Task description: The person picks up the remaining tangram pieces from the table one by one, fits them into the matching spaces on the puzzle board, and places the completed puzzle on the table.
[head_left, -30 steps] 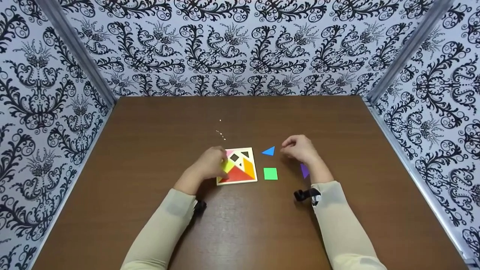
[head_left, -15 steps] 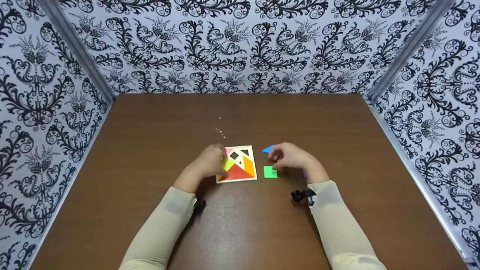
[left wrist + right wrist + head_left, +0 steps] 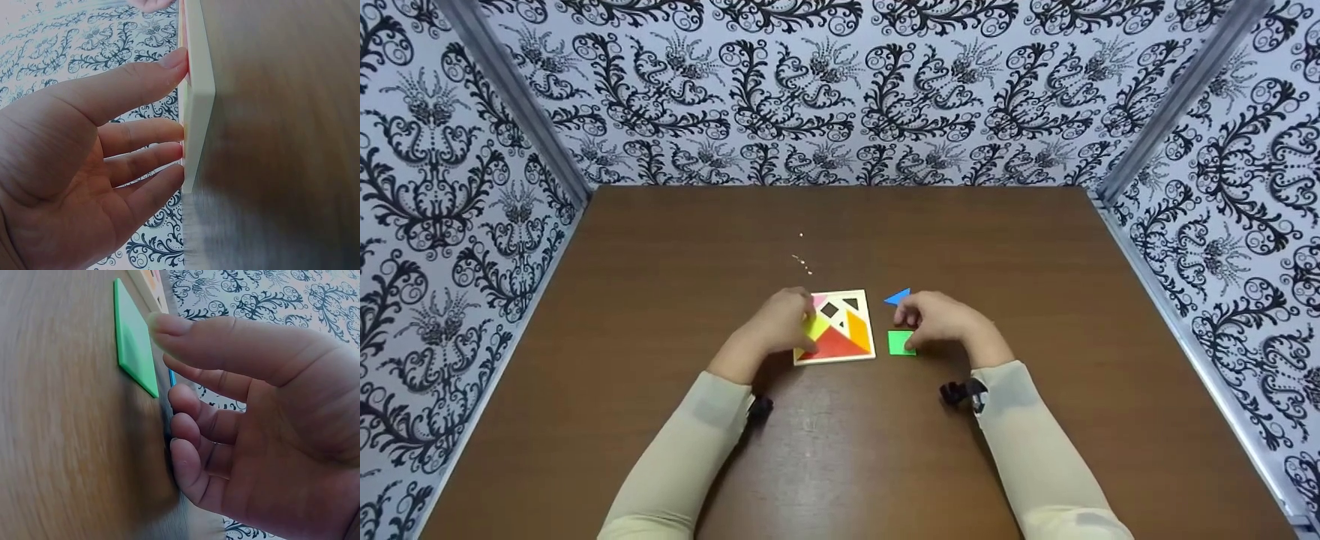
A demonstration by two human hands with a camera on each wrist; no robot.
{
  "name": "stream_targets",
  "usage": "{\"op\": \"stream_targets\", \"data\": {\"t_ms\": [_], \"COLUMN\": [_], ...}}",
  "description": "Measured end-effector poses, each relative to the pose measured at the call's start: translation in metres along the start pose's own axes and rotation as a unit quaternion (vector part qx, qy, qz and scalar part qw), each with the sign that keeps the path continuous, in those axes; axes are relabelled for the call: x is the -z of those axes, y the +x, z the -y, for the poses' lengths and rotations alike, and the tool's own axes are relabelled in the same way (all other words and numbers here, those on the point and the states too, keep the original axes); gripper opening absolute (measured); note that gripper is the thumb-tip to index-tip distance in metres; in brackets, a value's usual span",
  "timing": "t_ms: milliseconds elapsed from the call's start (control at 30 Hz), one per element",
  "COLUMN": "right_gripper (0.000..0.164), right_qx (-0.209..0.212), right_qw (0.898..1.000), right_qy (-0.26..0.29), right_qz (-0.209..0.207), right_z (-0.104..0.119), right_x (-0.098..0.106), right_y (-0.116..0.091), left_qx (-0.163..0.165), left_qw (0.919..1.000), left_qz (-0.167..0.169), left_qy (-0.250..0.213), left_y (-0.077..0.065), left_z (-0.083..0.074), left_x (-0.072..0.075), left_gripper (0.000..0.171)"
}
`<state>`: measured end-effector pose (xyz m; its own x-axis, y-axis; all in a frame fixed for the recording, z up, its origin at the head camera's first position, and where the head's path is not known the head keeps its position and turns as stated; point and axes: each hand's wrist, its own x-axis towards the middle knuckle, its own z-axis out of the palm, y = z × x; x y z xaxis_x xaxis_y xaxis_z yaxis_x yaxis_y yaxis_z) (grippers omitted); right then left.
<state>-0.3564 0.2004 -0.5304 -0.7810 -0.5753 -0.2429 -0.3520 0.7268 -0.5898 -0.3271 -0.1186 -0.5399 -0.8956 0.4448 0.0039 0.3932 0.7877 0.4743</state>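
A square tangram board (image 3: 868, 322) with a cream frame lies left of centre in the head view. My left hand (image 3: 776, 324) rests on its left side, thumb and fingertips touching the top face near its edges in the left wrist view. Red, orange, yellow and pink pieces fill parts of it; several dark recesses show. Right of the board lies a flat green square (image 3: 898, 343). My right hand (image 3: 949, 319) is over its right edge, thumb tip right at the square, other fingers curled with nothing between them. Just beyond this hand, a blue triangle (image 3: 897, 297) is partly covered.
The brown table (image 3: 825, 450) meets black-and-white patterned walls (image 3: 825, 82) at the back and sides. Small pale specks (image 3: 802, 262) mark the surface beyond the board. Black wrist cameras (image 3: 956, 392) hang beside both sleeves.
My right hand has moved left and toward me, from right of the blue triangle to the green square. A purple triangle is now hidden by the right arm. My left hand stays on the board.
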Motion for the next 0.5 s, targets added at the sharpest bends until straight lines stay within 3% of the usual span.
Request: {"op": "stream_targets", "data": {"t_ms": [267, 500], "right_gripper": [0.034, 0.029], "right_qx": [0.008, -0.003], "right_qw": [1.000, 1.000], "right_qy": [-0.006, -0.003], "right_qz": [0.013, 0.003], "right_z": [0.0026, -0.0005], "right_x": [-0.0002, -0.0011], "right_y": [0.0070, 0.0029], "left_qx": [0.022, 0.006], "left_qw": [0.9997, 1.0000], "left_qz": [0.003, -0.001], "left_qy": [0.007, 0.001], "left_y": [-0.0018, -0.0019], "left_z": [0.0023, 0.0010], "left_x": [0.0044, 0.0003], "left_gripper": [0.041, 0.044]}}
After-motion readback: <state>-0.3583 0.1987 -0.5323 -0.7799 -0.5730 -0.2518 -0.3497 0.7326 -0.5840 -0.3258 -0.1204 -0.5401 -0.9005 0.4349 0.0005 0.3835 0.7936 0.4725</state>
